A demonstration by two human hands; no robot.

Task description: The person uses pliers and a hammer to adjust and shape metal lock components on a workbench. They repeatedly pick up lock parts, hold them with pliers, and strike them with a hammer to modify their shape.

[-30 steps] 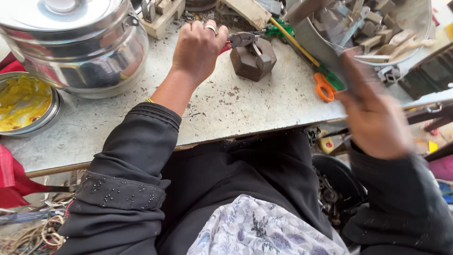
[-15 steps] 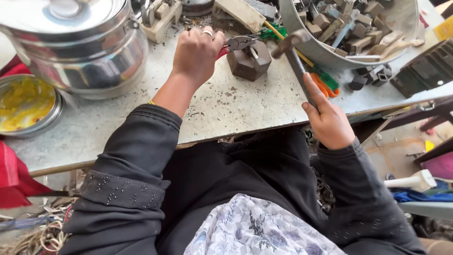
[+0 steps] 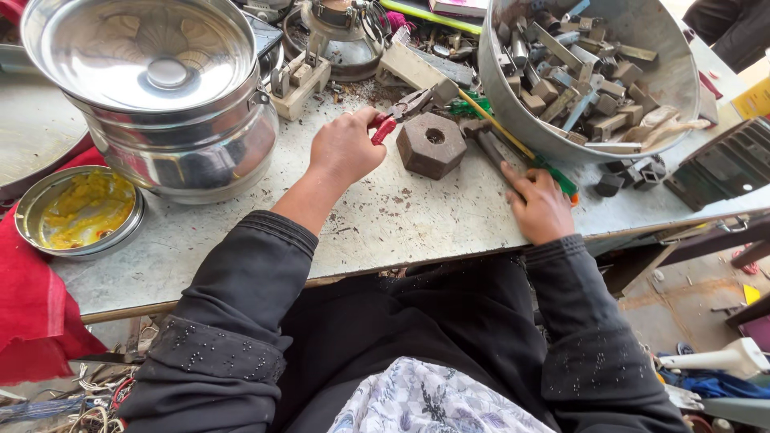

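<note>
My left hand (image 3: 345, 148) grips the red handles of a pair of pliers (image 3: 401, 110), jaws pointing right toward a rusty hexagonal metal block (image 3: 431, 144) with a centre hole. My right hand (image 3: 541, 204) rests on the grey worktable (image 3: 417, 220), its fingers on the handle of a dark metal tool (image 3: 491, 148) lying just right of the block. A yellow-shafted screwdriver with a green handle (image 3: 513, 148) lies beside that hand.
A big metal bowl (image 3: 513, 108) of scrap metal pieces stands at the back right. A lidded steel pot (image 3: 160, 88) sits at left, with a small dish of yellow paste (image 3: 80, 212) near it. Wooden blocks and parts crowd the back edge.
My right hand swung in from the right with the dark tool, lowered it, and now lies flat on the table with it. My left hand stayed by the block with the pliers.
</note>
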